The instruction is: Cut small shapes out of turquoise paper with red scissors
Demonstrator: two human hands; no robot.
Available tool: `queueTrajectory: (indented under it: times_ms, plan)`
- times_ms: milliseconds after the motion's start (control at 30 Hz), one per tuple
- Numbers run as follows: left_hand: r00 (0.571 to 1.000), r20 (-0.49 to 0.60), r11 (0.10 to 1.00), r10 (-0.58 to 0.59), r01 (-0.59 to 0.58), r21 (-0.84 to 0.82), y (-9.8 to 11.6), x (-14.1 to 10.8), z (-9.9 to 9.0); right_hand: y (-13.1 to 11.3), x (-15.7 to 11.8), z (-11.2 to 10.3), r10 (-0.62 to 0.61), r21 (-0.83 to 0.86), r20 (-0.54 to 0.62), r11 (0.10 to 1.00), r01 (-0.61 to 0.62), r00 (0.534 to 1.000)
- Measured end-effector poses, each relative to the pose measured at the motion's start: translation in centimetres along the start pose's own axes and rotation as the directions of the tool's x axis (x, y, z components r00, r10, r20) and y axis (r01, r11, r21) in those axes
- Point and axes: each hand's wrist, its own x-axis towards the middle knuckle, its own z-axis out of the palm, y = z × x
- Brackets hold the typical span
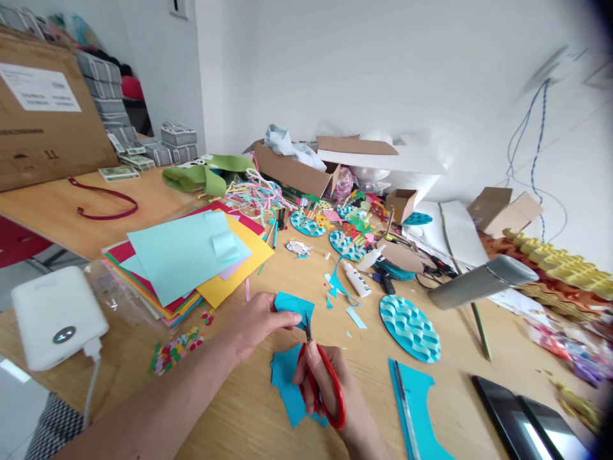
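Between its thumb and fingers, my left hand (258, 322) pinches a small piece of blue paper (294, 305). Red-handled scissors (339, 399) are gripped in my right hand (330, 377), and their blades meet the lower right part of that paper. Beneath my right hand, a larger blue paper scrap (287, 377) with jagged edges lies on the table. Another blue sheet (426, 390) with a curved cut edge rests further right, a pen (406, 406) lying on it. A wavy-patterned blue oval (410, 328) lies beyond it.
Stacked coloured paper (177, 255) is at the left, near a white power bank (60, 317) with a cable. A glue bottle (357, 279) lies beyond my hands, and a grey metal flask (483, 281) is at the right. Dark devices (522, 415) sit at the lower right; boxes line the wall.
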Motion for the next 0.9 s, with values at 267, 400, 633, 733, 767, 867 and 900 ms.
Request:
queueTrajectory:
  times_ms: [267,400,633,733,767,867,900]
  plan:
    - [0.999,0.019,0.992,-0.028,0.030,-0.122,0.08,0.20,0.42,-0.07,0.00,0.12,-0.017,0.016,0.002,1.000,0.017,1.000]
    - [0.999,0.015,0.990,-0.037,0.039,-0.137,0.11,0.18,0.45,0.05,0.14,0.12,-0.030,0.021,0.015,0.999,0.030,0.999]
    - [1.000,0.004,1.000,-0.002,0.002,0.024,-0.05,0.17,-0.13,0.17,0.26,0.10,-0.016,0.024,0.019,1.000,0.016,1.000]
    - [1.000,0.015,0.992,0.024,-0.026,0.126,-0.24,0.28,-0.38,0.22,0.27,0.13,-0.026,0.023,0.030,0.999,0.025,0.999]
    - [0.999,0.024,0.990,0.026,-0.029,0.137,-0.25,0.29,-0.42,0.22,0.26,0.14,-0.026,0.019,0.035,0.999,0.026,0.999]
    - [0.999,0.030,0.987,0.023,-0.027,0.159,-0.17,0.27,-0.46,0.16,0.21,0.14,-0.012,0.019,0.045,1.000,0.011,0.999]
    - [0.999,0.031,0.985,0.021,-0.026,0.168,-0.13,0.26,-0.47,0.12,0.19,0.13,-0.007,0.022,0.044,1.000,0.006,0.999]
